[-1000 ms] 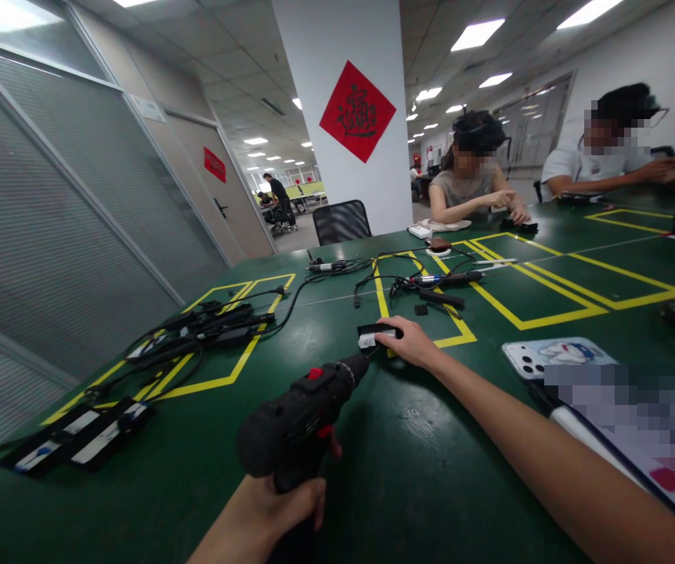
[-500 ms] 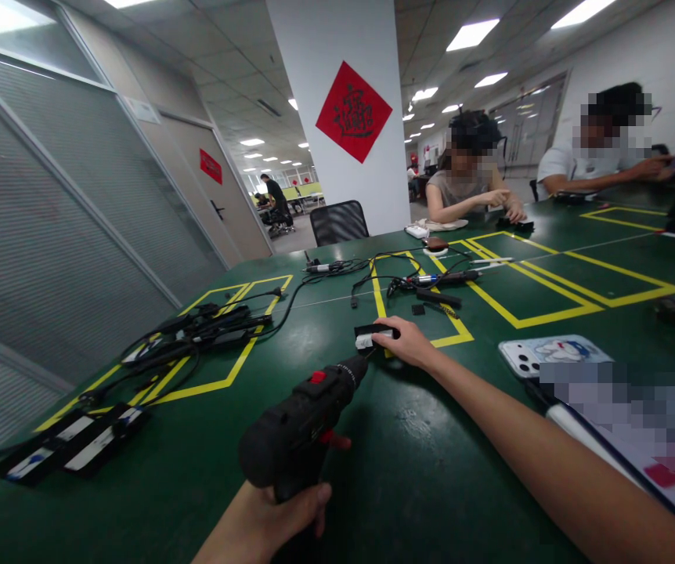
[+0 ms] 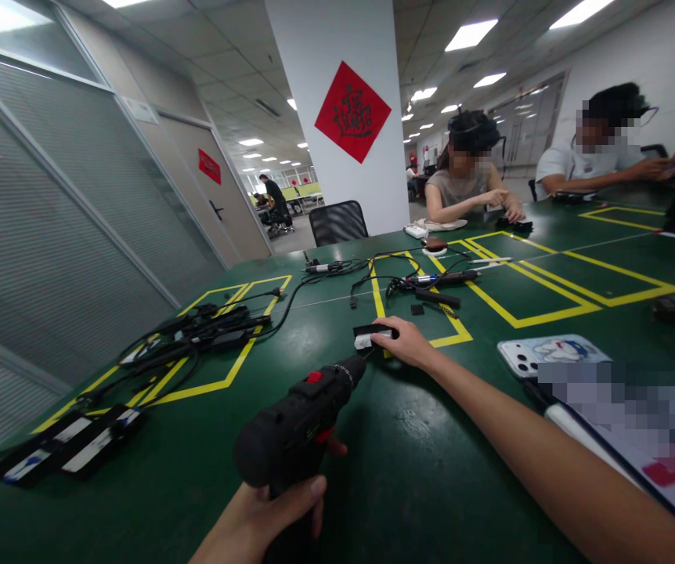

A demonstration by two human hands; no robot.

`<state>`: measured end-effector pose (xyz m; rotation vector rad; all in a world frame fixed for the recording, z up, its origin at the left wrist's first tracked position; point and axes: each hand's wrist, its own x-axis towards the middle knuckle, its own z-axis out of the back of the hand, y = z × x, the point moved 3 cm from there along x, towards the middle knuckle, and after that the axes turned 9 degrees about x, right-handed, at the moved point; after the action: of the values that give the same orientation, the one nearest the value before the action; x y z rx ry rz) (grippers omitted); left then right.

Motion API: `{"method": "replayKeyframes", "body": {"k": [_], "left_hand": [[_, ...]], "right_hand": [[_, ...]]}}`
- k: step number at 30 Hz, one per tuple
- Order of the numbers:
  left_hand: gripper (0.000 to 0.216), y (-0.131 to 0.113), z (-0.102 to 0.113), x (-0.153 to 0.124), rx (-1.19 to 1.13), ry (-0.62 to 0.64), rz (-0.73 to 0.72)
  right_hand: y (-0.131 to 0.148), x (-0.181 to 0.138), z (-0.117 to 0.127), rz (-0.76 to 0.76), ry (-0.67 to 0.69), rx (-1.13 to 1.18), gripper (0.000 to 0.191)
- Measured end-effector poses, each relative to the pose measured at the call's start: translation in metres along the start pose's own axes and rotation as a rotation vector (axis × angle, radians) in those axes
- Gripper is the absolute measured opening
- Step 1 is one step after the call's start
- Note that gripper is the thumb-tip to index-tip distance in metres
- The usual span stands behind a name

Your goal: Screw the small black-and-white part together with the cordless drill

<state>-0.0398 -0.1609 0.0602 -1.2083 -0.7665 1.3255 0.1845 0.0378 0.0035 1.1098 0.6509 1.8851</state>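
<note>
My left hand (image 3: pixel 270 509) is wrapped round the grip of a black cordless drill (image 3: pixel 290 427) with red buttons, and its index finger lies by the trigger. The drill points up and to the right, its chuck just short of a small black piece with a white label (image 3: pixel 364 340). My right hand (image 3: pixel 406 341) pinches this piece against the green table (image 3: pixel 431 470). A thin bit shows at the chuck, but I cannot tell whether it touches the piece.
Black cables and adapters (image 3: pixel 220 325) lie at left, with black-and-white strips (image 3: pixel 88 450) nearer. Beyond my right hand are a pen-like tool (image 3: pixel 443 279) and a black bar (image 3: pixel 437 298). A phone (image 3: pixel 549 352) lies at right. Two people (image 3: pixel 467 180) sit across the table.
The drill and my left hand have shifted very slightly left and down. My right hand stays on the small black piece.
</note>
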Motion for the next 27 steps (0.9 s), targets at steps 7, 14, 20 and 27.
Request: {"method": "replayKeyframes", "body": {"k": [7,14,20,27], "left_hand": [[0.073,0.009,0.000,0.002,0.043,0.038,-0.031],[0.069,0.011,0.001,0.006,-0.017,0.073,-0.016],[0.049,0.005,0.004,0.006,0.014,0.105,-0.038],[0.049,-0.001,0.006,0.003,-0.016,0.106,0.005]], "right_hand": [[0.000,0.000,0.000,0.000,0.004,0.002,0.034],[-0.001,0.000,-0.001,0.007,-0.001,0.000,0.034],[-0.001,0.000,-0.001,0.007,-0.001,-0.001,0.034],[-0.003,0.000,-0.002,0.016,-0.005,-0.005,0.034]]}}
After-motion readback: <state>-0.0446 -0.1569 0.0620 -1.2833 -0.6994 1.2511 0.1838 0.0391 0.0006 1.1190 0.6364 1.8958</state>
